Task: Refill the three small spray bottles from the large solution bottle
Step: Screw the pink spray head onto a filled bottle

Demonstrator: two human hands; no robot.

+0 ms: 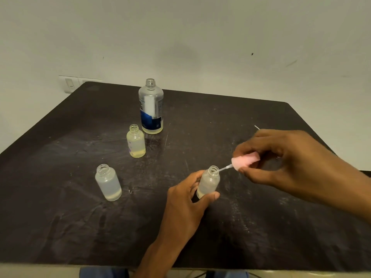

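Though uncapped, frosted spray bottle [207, 182] with pale dregs.

Three small spray bottles [136, 141] [108, 183] [208, 181], one large solution bottle [151, 109], one pink sprayer cap [245, 160], two hands [186, 199] [281, 159].

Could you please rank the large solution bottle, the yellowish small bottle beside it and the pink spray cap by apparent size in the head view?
1. Large solution bottle
2. Yellowish small bottle
3. Pink spray cap, partly hidden by the right hand

Open tabletop [261, 227] front right, three bottles [136, 141] crowd centre-left
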